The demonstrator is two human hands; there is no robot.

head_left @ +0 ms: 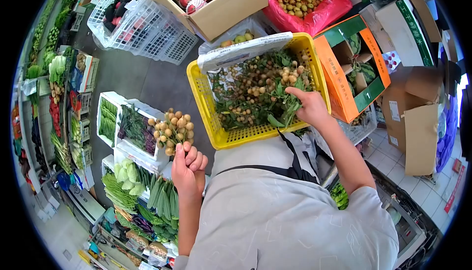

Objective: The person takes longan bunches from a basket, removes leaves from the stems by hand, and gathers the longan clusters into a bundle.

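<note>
A bunch of round tan fruit (pixel 173 128) stands up from my left hand (pixel 189 165), whose fingers are closed round its stems, to the left of the yellow basket. The yellow basket (pixel 216 141) holds leafy branches with many more tan fruits (pixel 255 90) and has a printed white sheet (pixel 244 51) along its far side. My right hand (pixel 309 106) is over the basket's right part, fingers bent against green leaves and stems of a fruit cluster (pixel 292 75). Some of its fingertips are hidden by the leaves.
Beyond the basket are a carton of net-wrapped red fruit (pixel 226 14), a white crate (pixel 142 29) and a pink bag of small fruit (pixel 307 16). An orange box of watermelons (pixel 334 80) stands right. White boxes of vegetables (pixel 140 154) are at left.
</note>
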